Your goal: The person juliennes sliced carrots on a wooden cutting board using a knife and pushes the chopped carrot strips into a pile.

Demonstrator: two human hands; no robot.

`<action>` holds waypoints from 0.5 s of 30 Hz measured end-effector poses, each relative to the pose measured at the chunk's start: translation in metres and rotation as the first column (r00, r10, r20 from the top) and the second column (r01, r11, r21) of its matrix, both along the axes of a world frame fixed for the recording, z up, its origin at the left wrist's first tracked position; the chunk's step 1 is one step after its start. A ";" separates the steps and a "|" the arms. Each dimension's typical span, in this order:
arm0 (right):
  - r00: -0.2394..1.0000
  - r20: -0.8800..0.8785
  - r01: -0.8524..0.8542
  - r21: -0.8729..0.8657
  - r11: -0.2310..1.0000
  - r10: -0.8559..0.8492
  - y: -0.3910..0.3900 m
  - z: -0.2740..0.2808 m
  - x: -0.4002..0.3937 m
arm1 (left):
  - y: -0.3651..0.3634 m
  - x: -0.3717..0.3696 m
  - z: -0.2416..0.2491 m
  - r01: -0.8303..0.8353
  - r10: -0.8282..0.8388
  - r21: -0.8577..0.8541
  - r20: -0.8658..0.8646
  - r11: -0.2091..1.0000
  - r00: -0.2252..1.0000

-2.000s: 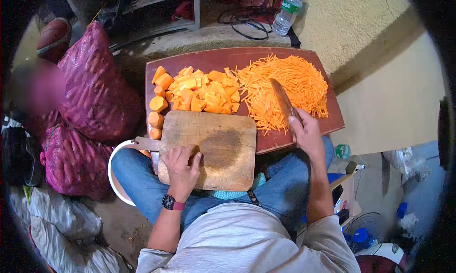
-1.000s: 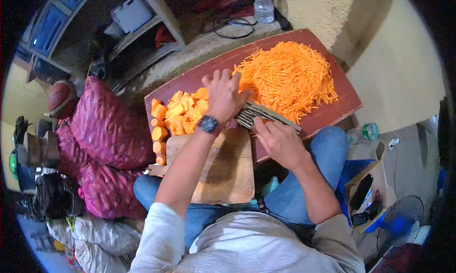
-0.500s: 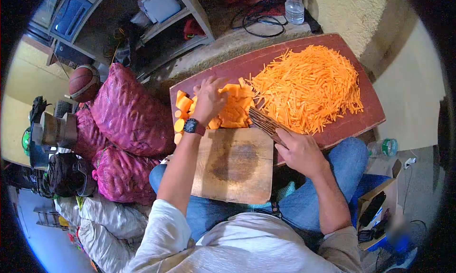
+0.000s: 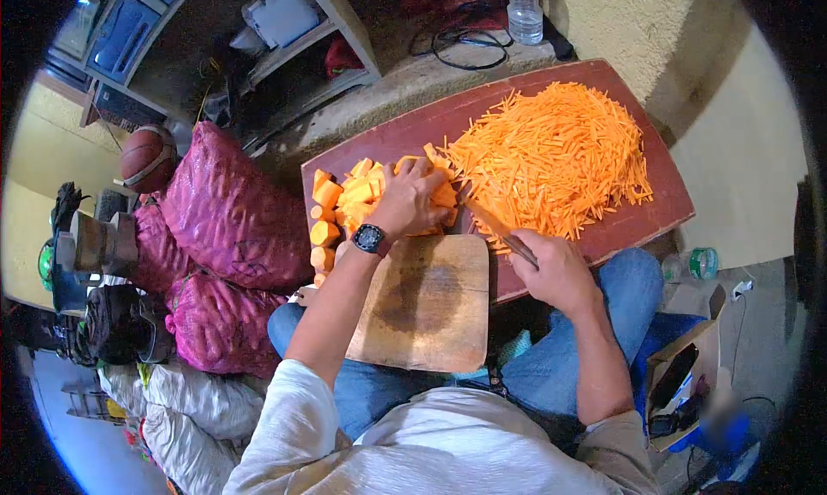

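My left hand (image 4: 407, 200) rests on the pile of orange vegetable pieces (image 4: 355, 191), its fingers bent and spread over them; no piece is clearly gripped. In my right hand (image 4: 551, 269) is the handle of a knife (image 4: 488, 217), its blade pointing up and left between the pieces and a large heap of thin orange strips (image 4: 556, 159). Both piles lie on a dark red board (image 4: 659, 211). A wooden cutting board (image 4: 422, 305), with a dark damp patch, lies in front of my body. Thicker orange chunks (image 4: 324, 233) line the left edge.
Pink mesh sacks (image 4: 228, 211) stand at the left, with a basketball (image 4: 148, 159) behind and white sacks (image 4: 194, 409) below. A plastic bottle (image 4: 525, 17) and black cable (image 4: 465, 49) are at the back. An open carton (image 4: 680, 383) sits at the right.
My left hand has moved right and slightly down onto the orange pieces. The knife in my right hand has turned, its broad face showing less.
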State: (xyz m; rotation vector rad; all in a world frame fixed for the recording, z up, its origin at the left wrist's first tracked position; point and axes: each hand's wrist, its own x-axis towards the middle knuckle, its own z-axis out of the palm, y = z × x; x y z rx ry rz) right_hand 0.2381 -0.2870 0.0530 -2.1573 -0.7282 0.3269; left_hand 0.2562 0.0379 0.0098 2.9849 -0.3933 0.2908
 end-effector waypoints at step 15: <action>0.871 -0.484 0.299 0.388 0.872 -0.083 -0.012 0.002 0.018 | 0.005 0.008 -0.013 -0.116 0.112 0.070 0.053 0.991 0.992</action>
